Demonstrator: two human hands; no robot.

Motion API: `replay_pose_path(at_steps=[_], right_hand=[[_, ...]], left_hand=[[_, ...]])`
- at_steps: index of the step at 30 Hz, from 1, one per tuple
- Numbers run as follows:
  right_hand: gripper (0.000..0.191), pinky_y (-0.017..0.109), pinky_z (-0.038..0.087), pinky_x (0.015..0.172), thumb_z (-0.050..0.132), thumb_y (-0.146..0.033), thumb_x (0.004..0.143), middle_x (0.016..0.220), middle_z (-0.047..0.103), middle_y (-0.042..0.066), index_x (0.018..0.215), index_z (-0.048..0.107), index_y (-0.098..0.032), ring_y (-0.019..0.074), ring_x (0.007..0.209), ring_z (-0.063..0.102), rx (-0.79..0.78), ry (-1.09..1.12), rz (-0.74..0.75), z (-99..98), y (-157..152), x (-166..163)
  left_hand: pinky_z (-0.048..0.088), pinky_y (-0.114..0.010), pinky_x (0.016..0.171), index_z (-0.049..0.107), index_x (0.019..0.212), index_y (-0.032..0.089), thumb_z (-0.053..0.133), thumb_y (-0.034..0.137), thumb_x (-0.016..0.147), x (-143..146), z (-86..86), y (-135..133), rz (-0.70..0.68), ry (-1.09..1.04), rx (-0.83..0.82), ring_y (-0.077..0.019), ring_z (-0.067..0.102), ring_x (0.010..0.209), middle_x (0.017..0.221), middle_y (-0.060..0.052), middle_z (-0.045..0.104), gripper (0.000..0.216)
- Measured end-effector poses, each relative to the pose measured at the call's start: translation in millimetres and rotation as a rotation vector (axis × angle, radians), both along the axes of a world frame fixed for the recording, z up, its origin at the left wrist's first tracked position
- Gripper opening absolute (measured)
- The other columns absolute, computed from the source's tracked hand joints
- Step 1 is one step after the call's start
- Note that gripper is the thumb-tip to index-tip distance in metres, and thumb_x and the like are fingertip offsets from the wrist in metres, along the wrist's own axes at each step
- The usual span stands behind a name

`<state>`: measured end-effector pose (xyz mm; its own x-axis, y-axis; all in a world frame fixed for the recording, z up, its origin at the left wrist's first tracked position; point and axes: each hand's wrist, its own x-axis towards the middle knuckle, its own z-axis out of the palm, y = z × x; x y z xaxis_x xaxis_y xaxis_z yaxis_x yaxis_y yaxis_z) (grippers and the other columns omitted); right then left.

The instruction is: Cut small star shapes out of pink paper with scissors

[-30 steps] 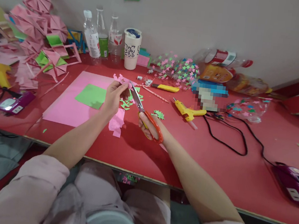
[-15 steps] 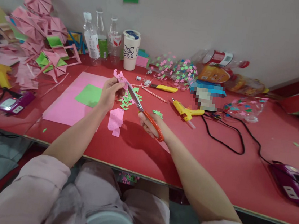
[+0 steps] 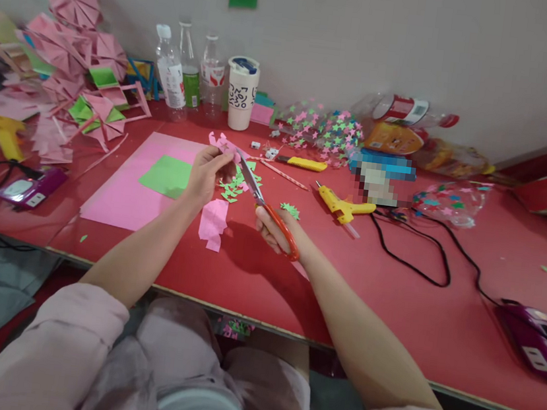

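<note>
My left hand pinches a small piece of pink paper held up above the red table. My right hand grips orange-handled scissors, whose blades point up-left and meet the pink paper by my left fingers. Below my hands lie pink paper scraps and small green cut-outs. A green star-like cut-out lies just right of the scissors.
A pink sheet with a green square lies to the left. Bottles, a white cup, a yellow knife, a yellow glue gun with black cable, paper stars and purple power strips surround them.
The hands, paper and scissors have stayed almost in place, with only slight shifts. The view moved a little.
</note>
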<state>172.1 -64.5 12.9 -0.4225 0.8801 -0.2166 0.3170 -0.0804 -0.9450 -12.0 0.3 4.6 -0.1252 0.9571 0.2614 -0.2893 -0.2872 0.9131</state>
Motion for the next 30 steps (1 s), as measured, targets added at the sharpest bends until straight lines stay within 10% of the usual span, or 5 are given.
replay_pose_path(at_steps=[30], right_hand=[[0.045,0.018,0.026,0.026,0.051,-0.058,0.084,0.034,0.033,-0.009,0.061,0.041,-0.020,0.0053,0.025,0.030,-0.024,0.015,-0.140,-6.5,-10,-17]], left_hand=[[0.033,-0.018,0.039,0.054,0.064,0.019,0.060,0.035,0.080,13,-7.1,-5,-0.033,-0.075,-0.063,-0.0031,0.045,0.040,0.049,0.005,0.052,0.024]])
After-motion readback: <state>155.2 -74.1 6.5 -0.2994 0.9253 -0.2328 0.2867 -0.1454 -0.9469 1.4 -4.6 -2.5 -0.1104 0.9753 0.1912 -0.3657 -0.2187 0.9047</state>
